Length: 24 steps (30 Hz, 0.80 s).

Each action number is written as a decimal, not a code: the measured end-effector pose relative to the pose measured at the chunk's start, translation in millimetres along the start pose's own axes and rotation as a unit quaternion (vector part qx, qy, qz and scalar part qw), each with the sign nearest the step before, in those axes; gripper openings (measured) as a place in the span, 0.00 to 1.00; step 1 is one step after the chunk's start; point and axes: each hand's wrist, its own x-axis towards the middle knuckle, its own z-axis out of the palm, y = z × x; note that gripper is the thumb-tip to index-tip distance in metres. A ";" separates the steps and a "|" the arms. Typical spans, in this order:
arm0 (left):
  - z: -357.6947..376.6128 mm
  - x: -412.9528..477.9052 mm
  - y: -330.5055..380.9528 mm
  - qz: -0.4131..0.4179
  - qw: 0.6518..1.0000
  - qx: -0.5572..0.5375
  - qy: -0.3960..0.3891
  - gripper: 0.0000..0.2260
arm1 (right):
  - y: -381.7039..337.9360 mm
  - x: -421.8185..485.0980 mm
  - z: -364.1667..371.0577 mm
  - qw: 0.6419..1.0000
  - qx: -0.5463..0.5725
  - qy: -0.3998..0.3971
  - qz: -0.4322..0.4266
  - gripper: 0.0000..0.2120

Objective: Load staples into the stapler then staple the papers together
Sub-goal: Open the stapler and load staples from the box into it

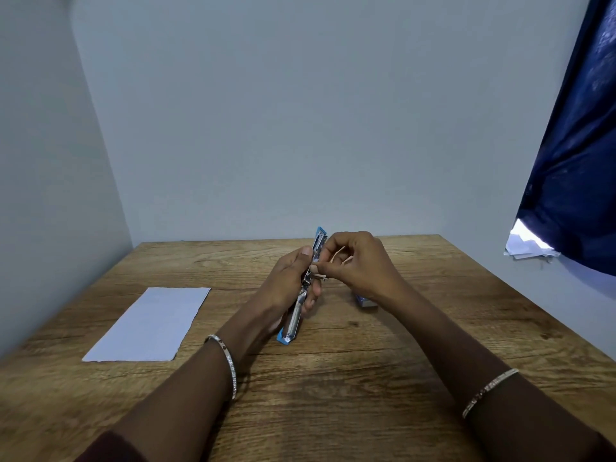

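Observation:
A blue and silver stapler (295,323) is swung fully open into one long line, held above the middle of the wooden table (333,378). My left hand (288,285) grips it around its hinge. My right hand (358,265) pinches a short strip of staples (320,277) right against the stapler's metal channel. The white papers (150,325) lie flat on the table to the left, apart from both hands. A small blue box (365,301), probably the staple box, shows partly under my right wrist.
Pale walls close the table at the back and on the left. A dark blue curtain (573,161) hangs at the right, with some white papers (530,248) on the sill under it. Both wrists wear thin bracelets.

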 end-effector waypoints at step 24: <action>-1.2 10.3 -4.3 -0.129 0.976 -0.175 0.027 0.13 | 32.1 -5.7 -75.7 0.950 -0.269 -0.054 0.148 0.10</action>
